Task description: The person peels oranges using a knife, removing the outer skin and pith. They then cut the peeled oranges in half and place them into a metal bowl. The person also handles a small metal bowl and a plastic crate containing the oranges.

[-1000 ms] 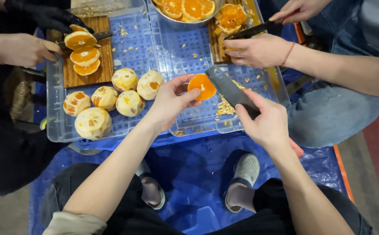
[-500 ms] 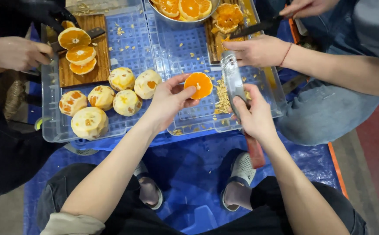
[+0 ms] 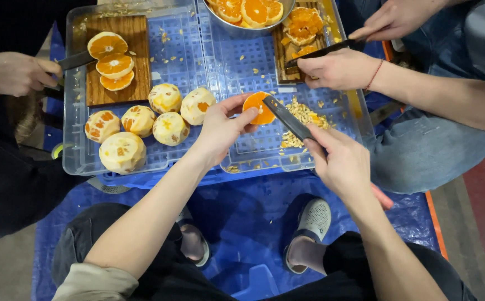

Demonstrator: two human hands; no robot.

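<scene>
step: seed-picking, judging by the pile | left hand (image 3: 220, 125) is pinching round orange half-fruit (image 3: 258, 107) above clear plastic tray (image 3: 78, 161) | right hand (image 3: 340, 161) is gripping dark-bladed knife (image 3: 287, 118), tip touching cut face | next: careful flicking, fingers kept clear

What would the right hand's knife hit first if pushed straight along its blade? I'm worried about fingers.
Likely the orange half in the left hand; the knife tip already meets it, fingers close by.
</scene>
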